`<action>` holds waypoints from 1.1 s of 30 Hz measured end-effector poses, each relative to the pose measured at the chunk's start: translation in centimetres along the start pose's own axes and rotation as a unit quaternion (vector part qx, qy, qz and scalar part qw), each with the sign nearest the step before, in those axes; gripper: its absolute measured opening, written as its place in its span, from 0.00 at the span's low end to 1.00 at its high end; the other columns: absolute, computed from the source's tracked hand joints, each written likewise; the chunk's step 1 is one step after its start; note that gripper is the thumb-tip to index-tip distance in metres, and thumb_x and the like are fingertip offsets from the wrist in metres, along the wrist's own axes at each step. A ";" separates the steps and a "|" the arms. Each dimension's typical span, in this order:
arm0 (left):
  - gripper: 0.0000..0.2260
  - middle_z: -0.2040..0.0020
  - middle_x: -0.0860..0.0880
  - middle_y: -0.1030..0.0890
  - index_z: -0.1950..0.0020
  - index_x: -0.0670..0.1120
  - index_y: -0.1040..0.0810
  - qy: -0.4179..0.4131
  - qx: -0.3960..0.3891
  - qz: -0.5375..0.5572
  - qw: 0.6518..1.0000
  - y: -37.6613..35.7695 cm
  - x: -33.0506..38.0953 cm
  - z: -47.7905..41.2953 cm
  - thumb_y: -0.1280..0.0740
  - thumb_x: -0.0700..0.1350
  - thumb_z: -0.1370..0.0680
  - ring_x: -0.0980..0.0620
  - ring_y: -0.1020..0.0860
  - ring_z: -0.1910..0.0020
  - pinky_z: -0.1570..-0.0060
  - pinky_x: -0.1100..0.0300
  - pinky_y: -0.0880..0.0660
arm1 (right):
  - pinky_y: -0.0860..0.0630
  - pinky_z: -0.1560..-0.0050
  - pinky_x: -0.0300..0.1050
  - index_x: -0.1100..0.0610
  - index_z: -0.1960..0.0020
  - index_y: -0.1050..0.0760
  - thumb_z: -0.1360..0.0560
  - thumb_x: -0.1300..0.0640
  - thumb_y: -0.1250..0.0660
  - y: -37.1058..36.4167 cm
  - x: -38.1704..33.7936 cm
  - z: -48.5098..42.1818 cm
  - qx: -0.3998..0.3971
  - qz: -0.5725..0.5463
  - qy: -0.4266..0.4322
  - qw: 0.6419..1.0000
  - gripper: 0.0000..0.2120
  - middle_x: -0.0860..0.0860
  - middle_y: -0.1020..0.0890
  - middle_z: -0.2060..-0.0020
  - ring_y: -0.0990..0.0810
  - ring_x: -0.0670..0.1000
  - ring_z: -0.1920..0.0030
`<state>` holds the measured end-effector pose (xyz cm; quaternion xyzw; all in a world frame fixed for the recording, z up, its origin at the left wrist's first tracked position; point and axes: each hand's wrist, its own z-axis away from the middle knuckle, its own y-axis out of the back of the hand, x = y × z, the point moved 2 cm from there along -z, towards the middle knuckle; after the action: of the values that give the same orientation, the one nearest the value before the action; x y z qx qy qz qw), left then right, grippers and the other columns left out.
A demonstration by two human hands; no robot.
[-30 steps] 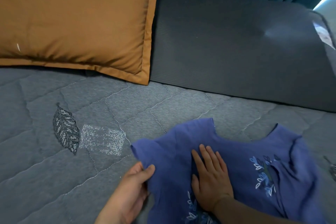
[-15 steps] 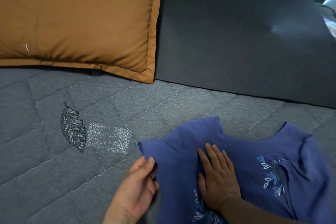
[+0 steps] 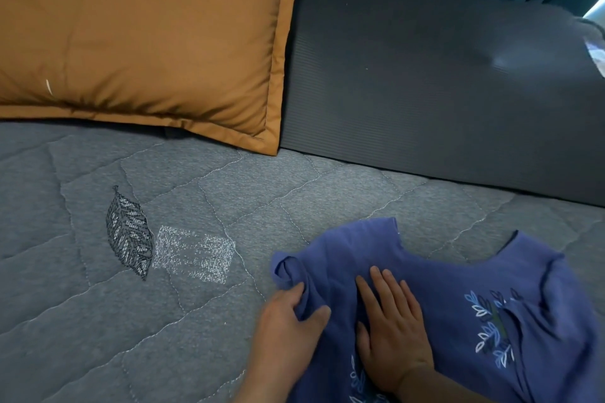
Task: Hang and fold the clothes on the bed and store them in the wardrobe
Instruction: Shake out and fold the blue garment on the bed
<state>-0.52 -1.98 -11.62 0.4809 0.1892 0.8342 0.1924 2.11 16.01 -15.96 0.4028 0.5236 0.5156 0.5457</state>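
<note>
A rumpled blue top [image 3: 458,275] with pale leaf embroidery lies on the grey quilted bed [image 3: 196,321], the left hand [image 3: 288,327] pinching its bunched sleeve edge while the right hand [image 3: 393,327] presses flat, fingers straight.

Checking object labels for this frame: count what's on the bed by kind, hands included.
Garments: 1, blue top
Pillows: 1, orange pillow
Cushions: 1, grey cushion
Hands: 2, left hand pinching the top, right hand flat on it
Total: 5
</note>
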 end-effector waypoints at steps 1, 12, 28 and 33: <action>0.24 0.34 0.54 0.25 0.32 0.45 0.25 -0.024 -0.012 -0.016 0.999 -0.4 -0.3 0.2 0.26 0.44 0.28 0.63 0.29 0.37 0.46 0.83 0.42 | 0.48 0.29 0.52 0.55 0.31 0.29 0.33 0.46 0.43 0.0 -0.1 0.0 0.000 -0.001 -0.001 1.000 0.32 0.57 0.26 0.32 0.35 0.54 0.30; 0.35 0.28 0.50 0.31 0.29 0.42 0.29 0.018 0.191 0.044 0.980 2.5 -2.3 0.7 0.25 0.29 0.34 0.50 0.32 0.29 0.31 0.63 0.41 | 0.48 0.29 0.52 0.56 0.33 0.23 0.33 0.45 0.42 0.2 -0.2 -0.2 -0.006 -0.008 -0.009 1.000 0.31 0.57 0.25 0.33 0.35 0.54 0.31; 0.14 0.56 0.35 0.16 0.50 0.35 0.21 0.256 -0.074 0.406 0.874 2.5 -0.8 -1.8 0.27 0.31 0.34 0.43 0.18 0.62 0.61 0.54 0.20 | 0.46 0.30 0.54 0.56 0.32 0.27 0.33 0.46 0.42 -0.2 0.1 -0.1 -0.002 -0.009 0.002 1.000 0.32 0.57 0.26 0.31 0.35 0.55 0.30; 0.13 0.54 0.35 0.17 0.53 0.36 0.17 0.237 -0.168 0.475 0.830 2.8 -0.5 -1.7 0.31 0.34 0.36 0.43 0.17 0.61 0.66 0.56 0.20 | 0.47 0.30 0.53 0.54 0.29 0.34 0.33 0.45 0.42 -0.2 0.1 -0.1 -0.007 -0.015 0.001 1.000 0.33 0.57 0.27 0.31 0.36 0.54 0.29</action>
<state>-2.17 -4.82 -11.35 0.2591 -0.1657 0.9300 -0.2012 2.03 16.05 -16.19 0.3905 0.5262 0.5115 0.5559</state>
